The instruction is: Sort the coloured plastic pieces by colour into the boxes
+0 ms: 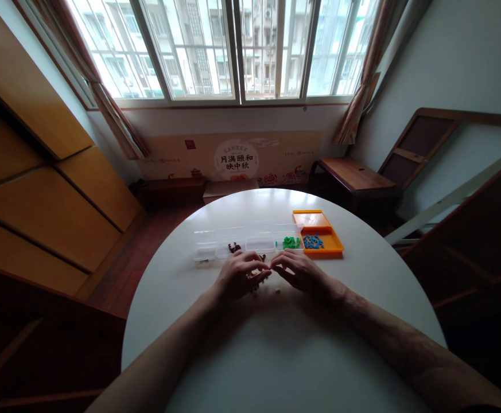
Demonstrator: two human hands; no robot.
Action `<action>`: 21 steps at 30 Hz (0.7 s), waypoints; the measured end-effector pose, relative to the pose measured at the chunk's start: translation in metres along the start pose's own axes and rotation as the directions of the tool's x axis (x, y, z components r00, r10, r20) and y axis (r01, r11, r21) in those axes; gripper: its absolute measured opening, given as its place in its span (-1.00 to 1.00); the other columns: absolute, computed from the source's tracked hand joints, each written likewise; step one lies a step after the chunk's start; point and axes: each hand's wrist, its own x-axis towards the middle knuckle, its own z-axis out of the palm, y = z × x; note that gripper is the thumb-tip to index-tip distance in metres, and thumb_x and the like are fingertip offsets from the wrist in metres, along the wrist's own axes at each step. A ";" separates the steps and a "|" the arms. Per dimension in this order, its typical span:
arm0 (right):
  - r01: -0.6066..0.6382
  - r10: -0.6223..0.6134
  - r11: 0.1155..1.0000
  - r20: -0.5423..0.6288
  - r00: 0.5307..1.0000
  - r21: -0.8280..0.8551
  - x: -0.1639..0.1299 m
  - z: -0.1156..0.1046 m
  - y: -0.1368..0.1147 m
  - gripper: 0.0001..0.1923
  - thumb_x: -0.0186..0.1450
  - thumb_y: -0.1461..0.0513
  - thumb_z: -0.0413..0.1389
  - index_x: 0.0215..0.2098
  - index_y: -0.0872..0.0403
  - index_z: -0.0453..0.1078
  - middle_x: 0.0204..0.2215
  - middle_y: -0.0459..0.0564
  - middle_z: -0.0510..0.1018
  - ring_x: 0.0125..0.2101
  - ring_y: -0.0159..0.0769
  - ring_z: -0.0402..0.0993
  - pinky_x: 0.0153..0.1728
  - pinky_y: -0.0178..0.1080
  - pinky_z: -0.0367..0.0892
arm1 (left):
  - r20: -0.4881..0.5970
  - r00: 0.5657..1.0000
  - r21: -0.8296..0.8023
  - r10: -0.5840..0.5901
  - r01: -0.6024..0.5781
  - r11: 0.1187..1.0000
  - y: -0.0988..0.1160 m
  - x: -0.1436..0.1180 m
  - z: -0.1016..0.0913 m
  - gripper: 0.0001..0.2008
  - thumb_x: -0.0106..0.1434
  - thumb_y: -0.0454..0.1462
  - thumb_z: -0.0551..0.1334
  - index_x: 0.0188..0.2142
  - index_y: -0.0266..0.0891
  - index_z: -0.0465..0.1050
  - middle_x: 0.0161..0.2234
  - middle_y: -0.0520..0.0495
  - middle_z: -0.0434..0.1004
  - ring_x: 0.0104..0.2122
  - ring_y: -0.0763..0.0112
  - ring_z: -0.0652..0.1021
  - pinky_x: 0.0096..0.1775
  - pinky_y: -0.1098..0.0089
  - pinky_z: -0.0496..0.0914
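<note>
Both hands meet at the middle of the round white table (276, 355), fingertips nearly touching over a small scatter of tiny pieces (256, 282). Left hand (239, 276) lies curled, its fingers bent down onto the pile and seemingly pinching a piece or two, though the pieces are too small to say which. Right hand (301, 271) lies palm down with its fingers stretched toward the left hand; whether it grips anything I cannot tell. One pale piece (278, 291) sits loose on the table just beside the pile, below the right hand's fingers. Just beyond the hands stands a row of clear boxes (233, 241) — one holds dark pieces (234, 248), another green ones (291, 242). At the right end of the row an orange tray (334, 245) holds blue pieces (313, 241), with an orange lid (310, 220) behind it. The pieces look light, hard and smooth — likely to skid or scatter on the glossy tabletop if nudged. A fingertip pinch from two opposite sides, one piece at a time, seems the surest hold.
</note>
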 end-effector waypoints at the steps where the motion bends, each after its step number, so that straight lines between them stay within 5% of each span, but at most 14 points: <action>1: 0.003 -0.003 1.000 -0.004 1.000 0.021 0.000 0.000 0.001 -0.86 0.64 0.24 0.07 -0.03 0.01 0.49 -0.13 0.05 0.69 -0.14 -0.20 0.63 -0.04 -0.13 0.56 | -0.003 1.000 -0.010 0.006 -0.006 1.000 -0.001 0.000 0.001 -0.77 0.54 -0.07 0.33 -0.16 -0.07 0.73 -0.20 -0.05 0.74 -0.30 0.40 0.67 -0.10 0.29 0.46; 15: -0.076 0.076 0.997 -0.019 0.997 0.026 -0.006 0.003 0.006 -0.93 0.55 0.22 0.22 -0.01 -0.02 0.45 -0.11 0.03 0.67 -0.12 -0.17 0.61 0.01 -0.09 0.55 | -0.019 1.000 -0.007 -0.023 0.022 1.000 0.002 0.002 -0.005 -0.92 0.44 -0.22 0.40 -0.20 -0.08 0.71 -0.22 -0.02 0.74 -0.27 0.38 0.68 -0.13 0.29 0.44; 21: -0.040 0.043 0.999 0.163 0.986 -0.022 -0.001 -0.006 -0.003 -0.85 0.52 0.22 0.24 0.05 -0.04 0.55 0.01 0.05 0.64 -0.02 -0.16 0.58 0.07 -0.09 0.52 | -0.100 0.994 0.175 -0.044 0.062 0.983 -0.011 0.004 -0.026 -0.93 0.42 -0.25 0.40 -0.21 -0.09 0.71 -0.24 0.02 0.73 -0.29 0.39 0.68 -0.10 0.25 0.38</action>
